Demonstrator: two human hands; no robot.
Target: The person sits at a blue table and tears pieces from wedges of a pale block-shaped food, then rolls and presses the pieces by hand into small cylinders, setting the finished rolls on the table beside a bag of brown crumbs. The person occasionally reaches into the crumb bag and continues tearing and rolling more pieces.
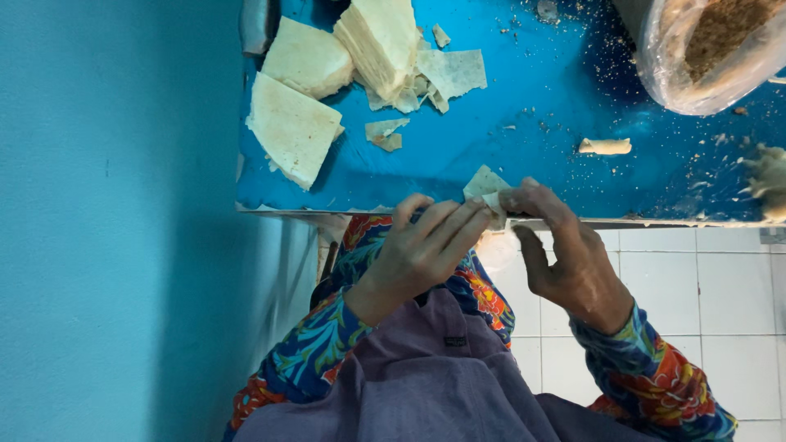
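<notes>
Blue bench point(524, 123) runs across the top of the view, littered with crumbs. Wrapper stacks point(327, 74) sit at its far-left corner, with torn scraps beside them. Clear bag of brown filling point(708, 49) stands at the far right. One finished roll point(605, 146) lies alone mid-bench.

Left hand point(422, 250) and right hand point(569, 254) meet at the near bench edge, both closed on a single wrapper point(485, 187). Left grip: fingers flat and pinched along its near side. Right grip: thumb and forefinger nipped on its folded corner. Whether filling is inside cannot be told.

Risks, as judgement: the thin sheet could tear if the two grips pull apart. It overhangs the edge, so a slip likely drops it to the tiled floor point(704, 303). A loose fold may let the roll open.
</notes>
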